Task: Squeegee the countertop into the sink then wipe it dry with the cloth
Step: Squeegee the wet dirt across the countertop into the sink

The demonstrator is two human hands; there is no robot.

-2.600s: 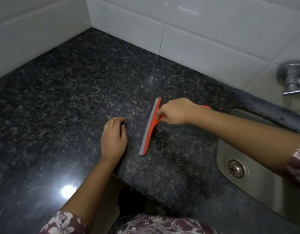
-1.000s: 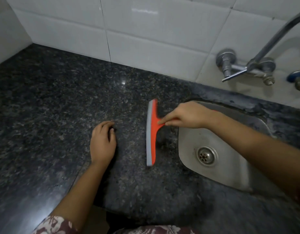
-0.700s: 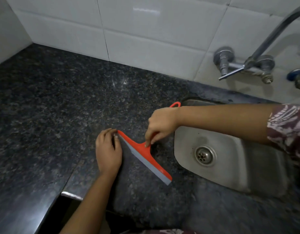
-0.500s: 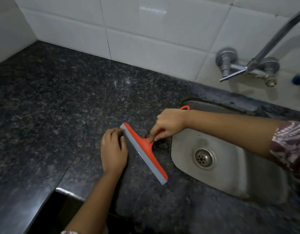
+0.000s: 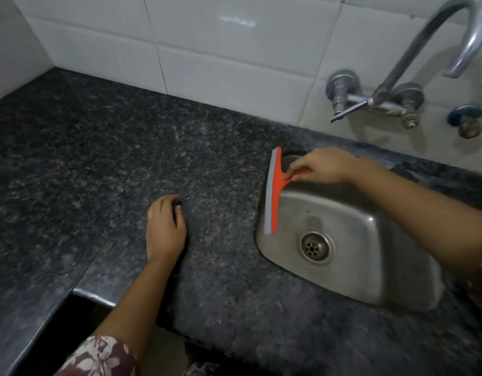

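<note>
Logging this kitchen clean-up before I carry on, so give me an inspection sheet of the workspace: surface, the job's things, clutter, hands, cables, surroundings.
Surface: dark speckled countertop; cannot tell whether it is wet.
Job's things: orange squeegee, blade lying along the left rim of the sink; cloth not in view.
Clutter: nothing seen.
Hands: right hand pinches the squeegee's handle over the basin; left hand rests on the countertop.
Cables: nothing seen.
Surroundings: white tiled wall; tap on the wall above the sink; drain in the basin floor.
</note>
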